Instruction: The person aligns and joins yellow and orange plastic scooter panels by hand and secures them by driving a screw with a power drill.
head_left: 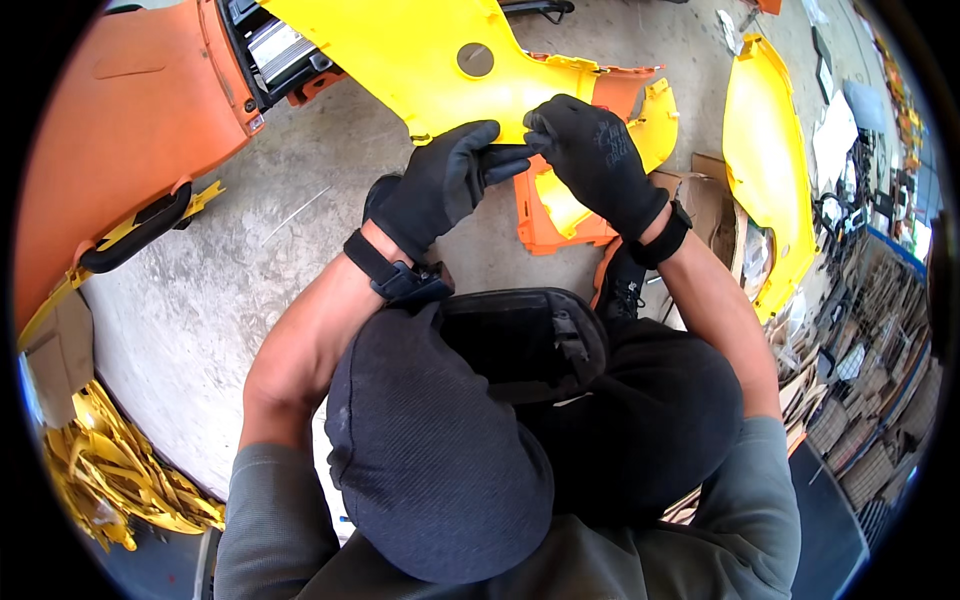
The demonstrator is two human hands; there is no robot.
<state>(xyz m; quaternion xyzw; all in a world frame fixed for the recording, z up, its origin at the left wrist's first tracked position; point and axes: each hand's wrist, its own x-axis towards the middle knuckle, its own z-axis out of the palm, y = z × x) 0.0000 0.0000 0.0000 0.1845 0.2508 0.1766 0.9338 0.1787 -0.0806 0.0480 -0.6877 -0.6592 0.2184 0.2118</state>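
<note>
A bright yellow moulded plastic panel with a round hole stretches across the top, its near edge at my hands. My left hand, in a black glove, is by that edge, its thumb against it and its fingers stretched out just below, apart from the thumb. My right hand, also in a black glove, is closed at the panel's near right corner. Whatever its fingertips pinch there is hidden. Behind and below my right hand lie an orange plastic part and another yellow piece.
A large orange body part with a black handle stands at left. Another long yellow panel leans at right by a cardboard box. Yellow scraps are heaped lower left. An open black pouch sits at my lap.
</note>
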